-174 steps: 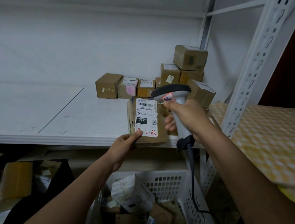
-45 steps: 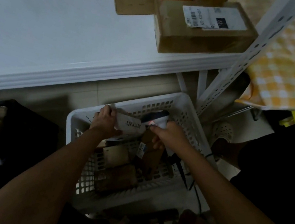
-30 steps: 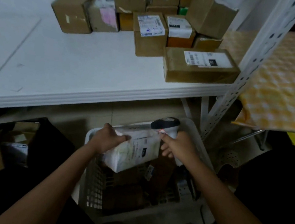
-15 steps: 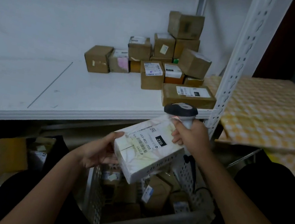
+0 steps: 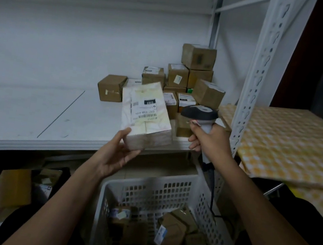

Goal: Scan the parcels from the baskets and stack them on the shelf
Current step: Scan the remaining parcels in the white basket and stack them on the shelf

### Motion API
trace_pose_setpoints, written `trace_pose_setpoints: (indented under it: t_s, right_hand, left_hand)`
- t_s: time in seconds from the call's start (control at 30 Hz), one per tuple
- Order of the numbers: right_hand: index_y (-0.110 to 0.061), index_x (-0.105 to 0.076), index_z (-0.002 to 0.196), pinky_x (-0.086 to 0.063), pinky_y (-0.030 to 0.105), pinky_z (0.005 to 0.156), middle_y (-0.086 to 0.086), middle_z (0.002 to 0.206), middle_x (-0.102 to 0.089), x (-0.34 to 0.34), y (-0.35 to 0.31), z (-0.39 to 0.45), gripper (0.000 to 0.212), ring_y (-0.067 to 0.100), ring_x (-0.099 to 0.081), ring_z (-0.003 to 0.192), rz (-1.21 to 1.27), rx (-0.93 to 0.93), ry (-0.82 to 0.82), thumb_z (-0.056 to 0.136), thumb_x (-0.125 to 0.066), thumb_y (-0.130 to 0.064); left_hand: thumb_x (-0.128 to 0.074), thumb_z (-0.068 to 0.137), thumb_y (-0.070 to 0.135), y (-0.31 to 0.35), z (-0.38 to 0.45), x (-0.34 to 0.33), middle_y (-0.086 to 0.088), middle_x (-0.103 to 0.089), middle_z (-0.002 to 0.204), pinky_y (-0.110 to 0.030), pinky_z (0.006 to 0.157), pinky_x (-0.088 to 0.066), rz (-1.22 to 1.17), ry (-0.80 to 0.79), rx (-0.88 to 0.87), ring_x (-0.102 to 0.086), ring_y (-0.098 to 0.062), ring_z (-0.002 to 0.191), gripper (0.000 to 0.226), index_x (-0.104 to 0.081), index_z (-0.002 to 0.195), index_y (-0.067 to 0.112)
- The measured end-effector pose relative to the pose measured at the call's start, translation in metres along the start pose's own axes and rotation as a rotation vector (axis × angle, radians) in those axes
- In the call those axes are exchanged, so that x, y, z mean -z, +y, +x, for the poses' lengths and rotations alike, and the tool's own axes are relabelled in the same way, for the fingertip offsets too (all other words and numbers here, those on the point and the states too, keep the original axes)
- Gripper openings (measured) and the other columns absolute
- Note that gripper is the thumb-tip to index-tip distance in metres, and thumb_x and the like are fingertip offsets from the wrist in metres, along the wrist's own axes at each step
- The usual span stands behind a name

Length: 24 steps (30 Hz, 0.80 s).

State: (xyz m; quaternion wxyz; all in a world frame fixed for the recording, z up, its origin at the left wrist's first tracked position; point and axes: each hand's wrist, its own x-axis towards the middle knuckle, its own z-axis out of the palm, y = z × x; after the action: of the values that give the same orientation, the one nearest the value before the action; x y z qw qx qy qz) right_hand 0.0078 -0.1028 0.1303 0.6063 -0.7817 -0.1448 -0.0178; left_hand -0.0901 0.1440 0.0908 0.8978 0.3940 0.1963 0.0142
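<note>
My left hand [image 5: 115, 154] holds a white parcel [image 5: 147, 116] by its near end, thumb on top and fingers underneath, lifted over the front edge of the white shelf [image 5: 34, 108]. Its shipping label faces up. My right hand [image 5: 210, 142] grips the handle of a grey barcode scanner [image 5: 199, 113] just right of the parcel, its cable hanging down. A pile of brown cardboard parcels [image 5: 182, 83] sits at the shelf's back right. Below, a white perforated basket [image 5: 160, 186] holds several more parcels.
A white perforated shelf upright [image 5: 256, 73] stands right of the scanner. A yellow checked surface [image 5: 290, 144] extends to the right. Dark bags and cartons [image 5: 12, 186] lie under the shelf at lower left. The shelf's left part is bare.
The white parcel came out of the basket and has risen to shelf height, turned lengthwise toward the shelf. The scanner rose beside it.
</note>
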Motion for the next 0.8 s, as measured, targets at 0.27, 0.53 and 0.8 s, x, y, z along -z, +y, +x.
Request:
trace_pose_setpoints:
  t_s: [0.27,0.53,0.8]
  right_hand:
    - [-0.003,-0.068,0.093,-0.054,0.023,0.051,0.009,0.067,-0.071,0.011,-0.035,0.017,0.029,0.018,-0.068,0.053,-0.06,0.0,-0.05,0.096,-0.061,-0.031]
    - [-0.001,-0.062,0.103,-0.049,0.022,0.044,0.013,0.061,-0.066,0.003,-0.079,0.024,0.024,0.02,-0.064,0.048,0.019,-0.059,-0.286,0.096,-0.062,-0.024]
    - [0.003,-0.06,0.107,-0.051,0.025,0.048,0.011,0.059,-0.067,-0.005,-0.083,0.024,0.031,0.023,-0.065,0.05,-0.008,-0.094,-0.334,0.095,-0.062,-0.025]
  left_hand:
    - [-0.068,0.091,0.024,-0.012,0.023,-0.006,-0.017,-0.061,0.133,-0.035,0.099,-0.055,0.106,0.032,-0.157,-0.061,-0.031,0.122,0.036,-0.058,0.124,0.013]
    - [-0.064,0.095,0.024,-0.012,0.044,-0.009,-0.008,-0.066,0.128,-0.025,0.089,-0.052,0.309,0.029,-0.278,-0.061,-0.022,0.119,0.029,-0.062,0.12,0.009]
    - [-0.062,0.097,0.021,-0.012,0.047,-0.013,-0.008,-0.066,0.127,-0.029,0.098,-0.049,0.295,0.026,-0.291,-0.06,-0.021,0.119,0.022,-0.062,0.115,0.009]
